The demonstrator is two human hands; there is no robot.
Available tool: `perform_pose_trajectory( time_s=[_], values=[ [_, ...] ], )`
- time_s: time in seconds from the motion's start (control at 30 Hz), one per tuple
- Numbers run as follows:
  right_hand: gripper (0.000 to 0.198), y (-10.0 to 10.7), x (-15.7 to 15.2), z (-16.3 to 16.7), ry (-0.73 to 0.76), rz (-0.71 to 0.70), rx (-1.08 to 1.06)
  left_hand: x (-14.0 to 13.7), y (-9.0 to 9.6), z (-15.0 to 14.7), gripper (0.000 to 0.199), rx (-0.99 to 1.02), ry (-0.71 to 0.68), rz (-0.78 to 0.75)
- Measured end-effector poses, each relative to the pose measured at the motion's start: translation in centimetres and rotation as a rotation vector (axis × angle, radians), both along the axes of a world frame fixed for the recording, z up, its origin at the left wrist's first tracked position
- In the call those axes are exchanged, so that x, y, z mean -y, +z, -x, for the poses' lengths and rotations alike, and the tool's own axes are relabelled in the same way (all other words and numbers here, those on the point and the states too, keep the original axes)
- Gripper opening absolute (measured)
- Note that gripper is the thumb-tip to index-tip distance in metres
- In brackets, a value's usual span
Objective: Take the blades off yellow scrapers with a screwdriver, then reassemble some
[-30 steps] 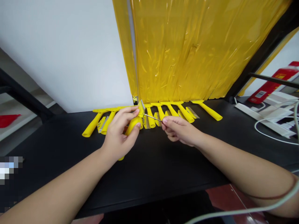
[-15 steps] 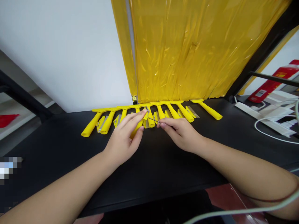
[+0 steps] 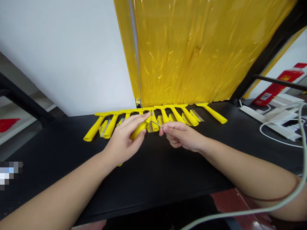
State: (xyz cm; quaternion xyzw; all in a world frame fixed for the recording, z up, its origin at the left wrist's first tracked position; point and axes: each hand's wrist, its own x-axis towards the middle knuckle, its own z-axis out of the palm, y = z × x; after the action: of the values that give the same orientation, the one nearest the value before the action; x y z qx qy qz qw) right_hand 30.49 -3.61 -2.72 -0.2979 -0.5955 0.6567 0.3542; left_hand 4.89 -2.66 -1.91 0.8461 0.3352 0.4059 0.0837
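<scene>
My left hand [image 3: 123, 137] is closed around the handle of a yellow plastic scraper [image 3: 138, 131], its head tilted up at the fingertips. Between the thumb and fingers of my right hand [image 3: 183, 135] is a thin metal rod [image 3: 156, 123], whose kind I cannot make out. The rod's far end meets the scraper's head; the exact contact is too small to see. Behind both hands lies a row of yellow scraper handles [image 3: 93, 130]. Yellow clamp pieces with metal blades [image 3: 198, 115] lie among them, partly hidden by my left hand.
All this lies on a black table [image 3: 148, 185] against a white panel [image 3: 79, 57] and a yellow plastic curtain [image 3: 187, 54]. At the right are a red bottle [image 3: 275, 86], white power strips [image 3: 268, 123] and loose cables. A pale cable [image 3: 242, 212] crosses my right forearm.
My right hand has turned, showing its curled lower fingers, and sits slightly lower and to the left. My left hand has shifted slightly left with the scraper. The pale cable has swung up at the right.
</scene>
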Motion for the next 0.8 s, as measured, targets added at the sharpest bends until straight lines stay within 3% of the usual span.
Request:
perform_pose_trajectory(
  time_s=[0.17, 0.27, 0.37, 0.53, 0.67, 0.8],
  values=[
    [0.023, -0.7, -0.4, 0.1, -0.086, -0.619, 0.482, -0.5, -0.5, -0.7, 0.042, 0.339, 0.055, 0.381],
    [0.018, -1.0, 0.0, 0.5, -0.017, -0.825, 0.748, -0.7, -0.4, -1.4, 0.034, 0.577, 0.049, 0.635],
    [0.016, -1.3, 0.4, 0.9, 0.03, -0.891, 0.87, -0.7, -0.3, -1.9, 0.026, 0.684, 0.039, 0.787],
    [0.012, -1.2, 0.4, 0.9, 0.013, -0.916, 0.887, -0.3, -0.5, -2.3, 0.026, 0.761, 0.04, 0.899],
    [0.008, -0.5, 0.6, 0.9, -0.117, -0.864, 0.676, -0.1, -0.5, -2.5, 0.03, 0.878, 0.012, 0.907],
    [0.015, 0.1, 1.2, 0.9, -0.19, -0.723, 0.404, -0.1, -0.8, -2.7, 0.035, 0.944, -0.035, 0.91]
  ],
)
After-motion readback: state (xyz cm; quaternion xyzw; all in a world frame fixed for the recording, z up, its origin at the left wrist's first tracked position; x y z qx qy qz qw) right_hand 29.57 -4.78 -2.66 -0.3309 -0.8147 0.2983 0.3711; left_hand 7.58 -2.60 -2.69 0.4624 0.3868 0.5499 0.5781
